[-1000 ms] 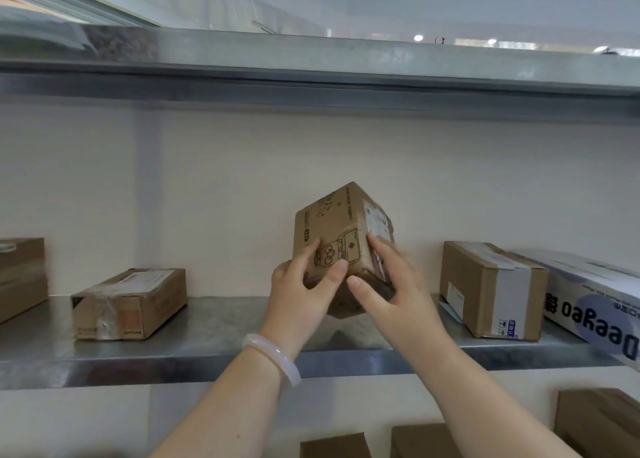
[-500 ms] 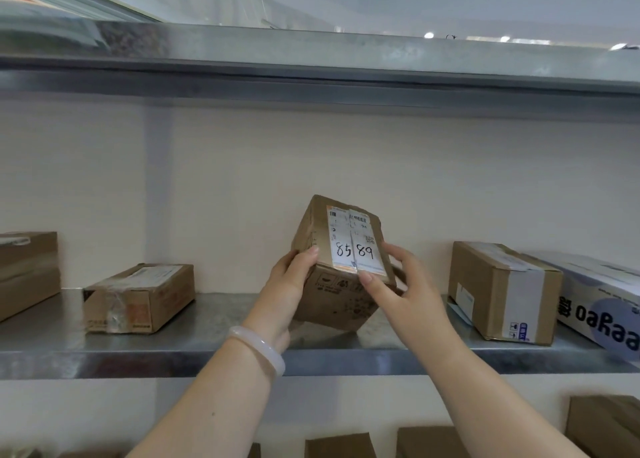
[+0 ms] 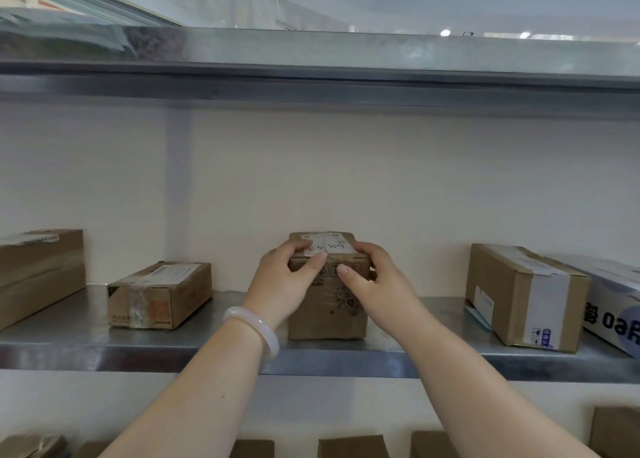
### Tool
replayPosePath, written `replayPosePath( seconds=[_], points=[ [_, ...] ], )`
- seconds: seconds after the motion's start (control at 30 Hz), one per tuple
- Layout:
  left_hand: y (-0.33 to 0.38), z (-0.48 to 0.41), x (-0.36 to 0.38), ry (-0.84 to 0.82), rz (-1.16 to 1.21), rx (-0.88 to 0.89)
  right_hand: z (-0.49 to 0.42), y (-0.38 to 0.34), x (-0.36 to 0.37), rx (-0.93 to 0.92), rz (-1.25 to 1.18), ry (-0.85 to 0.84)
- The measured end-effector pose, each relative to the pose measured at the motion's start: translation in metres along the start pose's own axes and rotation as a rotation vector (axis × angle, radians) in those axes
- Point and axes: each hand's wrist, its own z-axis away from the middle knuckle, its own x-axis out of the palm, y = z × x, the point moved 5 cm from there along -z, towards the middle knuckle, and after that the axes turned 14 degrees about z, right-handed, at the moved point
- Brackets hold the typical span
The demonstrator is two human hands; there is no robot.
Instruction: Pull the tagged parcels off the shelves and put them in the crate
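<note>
Head view. The left grip (image 3: pixel 280 284) and the right grip (image 3: pixel 377 284) both grasp one tagged parcel (image 3: pixel 329 315), each clasped round an upper corner: fingers curled over the top edge, thumbs on the front face. The parcel stands upright on the metal shelf (image 3: pixel 69 336), near its front edge, directly between the two grips. A white label (image 3: pixel 332 247) with handwritten digits lies on the parcel top, partly covered by the left grip's fingers. A pale bangle (image 3: pixel 256 329) sits on the left wrist.

Surroundings, located from the grips:
- Left of the left grip, well apart: a flat taped box (image 3: pixel 159 294); beyond it, a larger brown box (image 3: pixel 38 274) cut by the frame edge.
- Right of the right grip, well apart: a brown box with white tape (image 3: pixel 523 294); just beside it, a white printed box (image 3: pixel 613 305).
- Above both grips: the underside of an upper shelf (image 3: pixel 311 62).
- Behind the parcel: a plain wall.

Count on this shelf: five boxes, the parcel included. Below the forearms, the tops of lower boxes (image 3: pixel 353 445) show; apparently six, though the frame edge crops them.
</note>
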Motion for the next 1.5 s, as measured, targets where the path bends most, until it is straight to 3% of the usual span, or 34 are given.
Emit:
replayPosePath(
  seconds=[0.17,0.27,0.33,0.47,0.57,0.73,0.93,1.03,1.17,1.5],
  points=[
    [0.006,-0.006,0.002,0.001,-0.085,0.013,0.007,0.006,-0.02,-0.012,0.105,-0.076],
    [0.033,0.0,0.014,0.109,-0.34,0.196,0.016,0.006,-0.065,-0.127,0.305,0.114],
    [0.064,0.011,0.036,0.118,-0.353,0.353,0.021,0.006,-0.103,-0.169,0.382,0.266],
    [0.098,0.03,0.108,-0.089,-0.279,0.519,0.03,0.026,-0.168,-0.081,0.567,0.502],
    [0.09,0.037,0.164,-0.274,-0.164,0.42,0.043,0.061,-0.198,0.076,0.555,0.543],
    [0.064,0.042,0.233,-0.436,0.019,0.204,0.062,0.116,-0.222,0.244,0.344,0.544],
    [0.062,0.034,0.273,-0.483,0.172,0.011,0.059,0.147,-0.212,0.359,0.341,0.311],
    [0.06,0.033,0.277,-0.453,0.197,-0.015,0.061,0.145,-0.207,0.303,0.279,0.302],
    [0.062,0.036,0.258,-0.29,0.27,-0.017,0.063,0.137,-0.199,0.183,0.217,0.298],
    [0.042,0.032,0.234,-0.214,0.591,-0.214,0.066,0.099,-0.172,-0.201,0.489,0.198]
  ],
)
